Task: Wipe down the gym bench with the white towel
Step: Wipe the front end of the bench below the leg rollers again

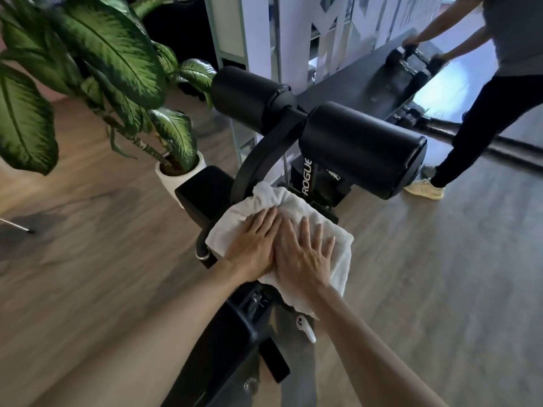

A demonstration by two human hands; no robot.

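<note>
Pressing white towel (296,212) flat on gym bench (205,192), just below black roller pads (361,148): left hand (254,251) & right hand (302,257) side by side, fingers spread, gripping nothing.

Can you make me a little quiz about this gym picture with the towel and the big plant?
1. True or false: both hands press flat on the white towel.
2. What sits just left of the bench? A) a bicycle B) a potted plant C) a ball
3. Fill in: the black roller pads lie ___ the towel, farther from the camera.

Key: 1 true, left hand and right hand. 2 B. 3 beyond.
</note>
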